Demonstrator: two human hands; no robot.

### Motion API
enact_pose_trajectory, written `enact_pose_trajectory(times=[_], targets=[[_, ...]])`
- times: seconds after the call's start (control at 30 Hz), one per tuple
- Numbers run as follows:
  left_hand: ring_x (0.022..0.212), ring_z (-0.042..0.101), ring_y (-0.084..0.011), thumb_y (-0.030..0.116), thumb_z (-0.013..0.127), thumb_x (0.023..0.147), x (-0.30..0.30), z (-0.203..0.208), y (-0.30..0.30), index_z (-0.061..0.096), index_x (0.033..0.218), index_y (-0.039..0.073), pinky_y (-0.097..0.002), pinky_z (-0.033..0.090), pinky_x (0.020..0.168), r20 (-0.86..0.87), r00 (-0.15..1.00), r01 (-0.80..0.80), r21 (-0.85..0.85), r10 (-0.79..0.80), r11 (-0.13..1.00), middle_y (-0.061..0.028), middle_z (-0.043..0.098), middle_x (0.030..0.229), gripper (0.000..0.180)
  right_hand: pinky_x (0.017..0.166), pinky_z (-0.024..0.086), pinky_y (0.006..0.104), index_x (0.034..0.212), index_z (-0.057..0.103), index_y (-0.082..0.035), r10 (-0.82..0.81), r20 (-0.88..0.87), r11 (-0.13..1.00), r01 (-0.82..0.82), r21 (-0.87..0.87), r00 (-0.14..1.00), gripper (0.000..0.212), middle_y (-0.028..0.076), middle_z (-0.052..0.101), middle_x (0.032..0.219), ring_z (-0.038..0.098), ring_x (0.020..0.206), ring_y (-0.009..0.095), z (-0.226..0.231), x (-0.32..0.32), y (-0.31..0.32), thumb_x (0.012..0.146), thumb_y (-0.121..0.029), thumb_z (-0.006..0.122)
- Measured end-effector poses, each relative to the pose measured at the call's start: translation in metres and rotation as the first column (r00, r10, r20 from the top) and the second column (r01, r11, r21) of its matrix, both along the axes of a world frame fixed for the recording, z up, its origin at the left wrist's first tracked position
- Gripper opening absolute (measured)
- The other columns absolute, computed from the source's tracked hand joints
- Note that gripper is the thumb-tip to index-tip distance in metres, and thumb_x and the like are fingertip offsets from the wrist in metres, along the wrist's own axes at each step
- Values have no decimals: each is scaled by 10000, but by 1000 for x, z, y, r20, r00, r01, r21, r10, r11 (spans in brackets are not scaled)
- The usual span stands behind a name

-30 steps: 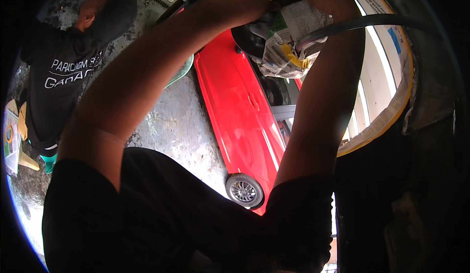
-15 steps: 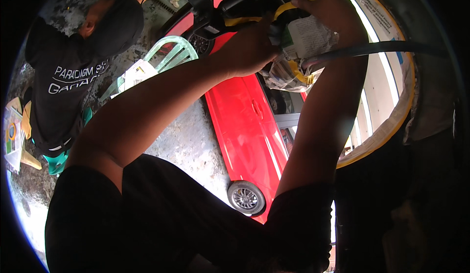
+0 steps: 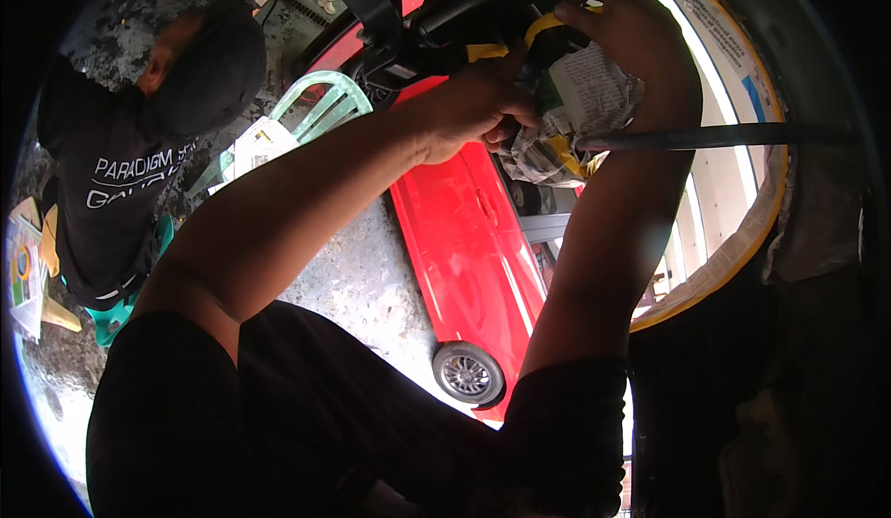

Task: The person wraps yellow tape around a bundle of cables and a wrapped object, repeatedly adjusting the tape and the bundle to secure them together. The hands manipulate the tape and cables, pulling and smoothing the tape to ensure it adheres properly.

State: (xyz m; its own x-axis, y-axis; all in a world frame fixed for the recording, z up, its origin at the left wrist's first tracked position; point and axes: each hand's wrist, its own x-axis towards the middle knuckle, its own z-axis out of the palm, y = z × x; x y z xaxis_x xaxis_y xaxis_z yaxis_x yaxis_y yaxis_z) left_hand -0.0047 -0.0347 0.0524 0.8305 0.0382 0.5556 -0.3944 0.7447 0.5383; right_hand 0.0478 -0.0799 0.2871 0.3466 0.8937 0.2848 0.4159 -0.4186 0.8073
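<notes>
Newspaper wrapping [image 3: 594, 86], bound with yellow tape [image 3: 545, 28], covers a part in front of me at the upper middle. My left hand [image 3: 478, 105] is at the left side of this wrapping, its lower fingers curled and its index finger pointing up near a piece of yellow tape. Whatever those fingers hold is hidden. My right hand [image 3: 626, 26] reaches over the top of the wrapping, thumb and fingers closing by the upper end of the yellow tape. A dark hose [image 3: 705, 137] crosses in front of my right forearm.
A red car [image 3: 464, 249] stands below, beyond my arms. At left a person in a black shirt and cap [image 3: 139, 147] sits near a pale green plastic chair [image 3: 320, 110] with papers. A paper-masked, yellow-taped opening [image 3: 775, 193] curves along the right. Black bars [image 3: 483, 3] run overhead.
My left hand's lower fingers have curled in more beside the wrapping. My right hand stays near the tape. The view has shifted slightly, and the hose appears lower. The other person's head has turned down.
</notes>
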Motion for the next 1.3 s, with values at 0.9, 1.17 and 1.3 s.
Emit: enact_pose_trajectory(times=[0.9,1.17,1.3], targets=[[630,543,-78,210,485,1102,56,44,-25,586,1440,95,-267,443,546,-293,895,-419,-296,336,858,-19,637,844,371,992,524,405,1160,790,-156,8,-190,1000,-9,-3,982,407,134,693,1275,689,1146,293,6,24,-4,895,-466,805],[717,598,-112,212,567,1064,9,6,-20,524,1496,91,-293,496,653,-150,881,-450,22,448,893,-17,637,874,451,981,535,429,1048,810,-143,-32,-136,997,42,65,990,270,146,731,1136,677,1096,315,-17,-11,-1,882,-356,793],[766,639,-159,231,622,1042,-11,-28,-23,535,1490,103,-323,524,746,306,724,-684,436,619,585,-46,641,885,474,991,529,444,986,828,-144,-55,-84,993,63,98,995,241,154,715,1150,653,1111,337,-1,-6,-24,862,-346,785]])
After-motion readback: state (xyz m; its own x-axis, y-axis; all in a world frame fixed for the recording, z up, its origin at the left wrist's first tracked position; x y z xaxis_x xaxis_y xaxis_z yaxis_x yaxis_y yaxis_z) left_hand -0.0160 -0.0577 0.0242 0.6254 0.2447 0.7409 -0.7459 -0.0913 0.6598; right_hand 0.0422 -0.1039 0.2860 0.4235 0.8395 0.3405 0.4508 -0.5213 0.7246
